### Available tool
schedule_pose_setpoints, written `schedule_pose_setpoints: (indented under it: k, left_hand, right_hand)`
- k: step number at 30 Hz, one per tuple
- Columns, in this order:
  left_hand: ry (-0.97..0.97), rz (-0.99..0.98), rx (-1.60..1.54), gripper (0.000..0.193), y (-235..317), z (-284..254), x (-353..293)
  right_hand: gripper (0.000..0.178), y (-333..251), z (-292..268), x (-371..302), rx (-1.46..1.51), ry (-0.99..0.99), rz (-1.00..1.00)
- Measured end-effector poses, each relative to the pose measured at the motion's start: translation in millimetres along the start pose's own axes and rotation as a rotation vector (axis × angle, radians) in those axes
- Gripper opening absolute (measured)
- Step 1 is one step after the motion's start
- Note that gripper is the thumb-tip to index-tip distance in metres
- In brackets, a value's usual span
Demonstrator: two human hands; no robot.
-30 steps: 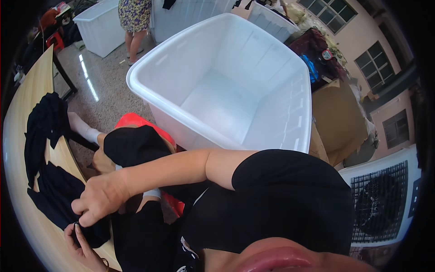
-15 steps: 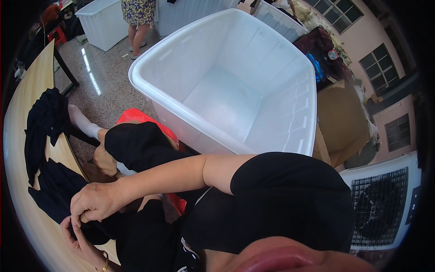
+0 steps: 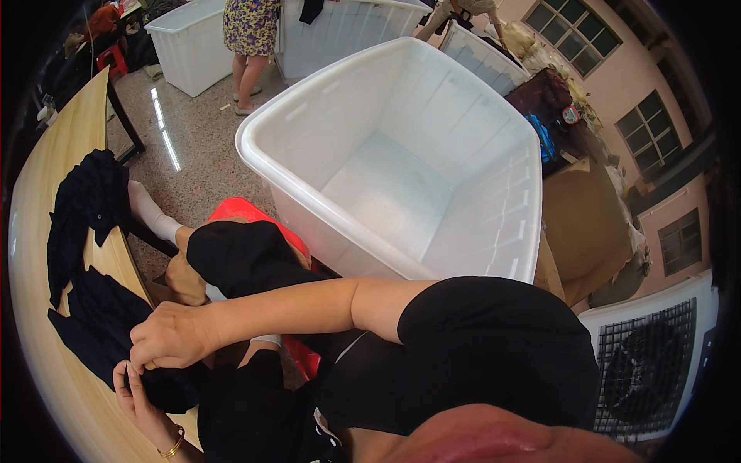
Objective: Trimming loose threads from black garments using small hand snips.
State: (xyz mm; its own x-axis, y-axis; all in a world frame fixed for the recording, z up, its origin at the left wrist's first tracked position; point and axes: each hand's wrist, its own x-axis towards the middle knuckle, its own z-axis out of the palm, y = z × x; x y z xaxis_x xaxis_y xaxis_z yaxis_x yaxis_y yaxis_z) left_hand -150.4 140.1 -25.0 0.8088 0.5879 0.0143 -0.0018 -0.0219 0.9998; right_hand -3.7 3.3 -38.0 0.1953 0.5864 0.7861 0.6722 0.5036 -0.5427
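Observation:
A dark navy garment lies along the edge of the pale wooden table, and part of it hangs toward my lap. My right hand comes across from the right and pinches the cloth with its fingers bent. Just below it my left hand, with a gold bracelet on the wrist, meets the right fingertips, its fingers closed on the same cloth. The exact spot they grip is hidden between the fingers. A second dark garment lies bunched farther along the table.
A large white plastic bin stands close on my right, beside a red stool. Behind it are more white bins, a person in a flowered garment and another person bending. A large fan unit is at the right.
The view has shifted slightly, so the surroundings sit a little lower and farther right. At the back, a bending person has come into view. My hands stay together at the dark garment.

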Motion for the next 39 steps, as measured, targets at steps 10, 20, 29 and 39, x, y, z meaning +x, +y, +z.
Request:
schedule_pose_setpoints:
  k: [10,20,29,39]
  left_hand:
    - [-0.09,0.162,0.276,0.012,14.5,5.9,-3.5]
    - [-0.139,0.184,0.318,0.011,9.4,2.4,-3.0]
    - [-0.096,0.237,0.231,0.01,7.6,4.7,-5.9]
    - [-0.075,0.204,0.283,0.017,5.3,-3.4,-9.9]
  right_hand:
    - [0.008,-15.1,-13.7,5.4,-0.53,0.067,-0.411]
    - [0.008,-18.9,-17.0,3.2,-0.588,0.049,-0.456]
    - [0.013,-13.9,-16.1,6.0,-0.538,0.077,-0.375]
    - [0.015,-11.1,-13.3,5.0,-0.542,-0.005,-0.274]
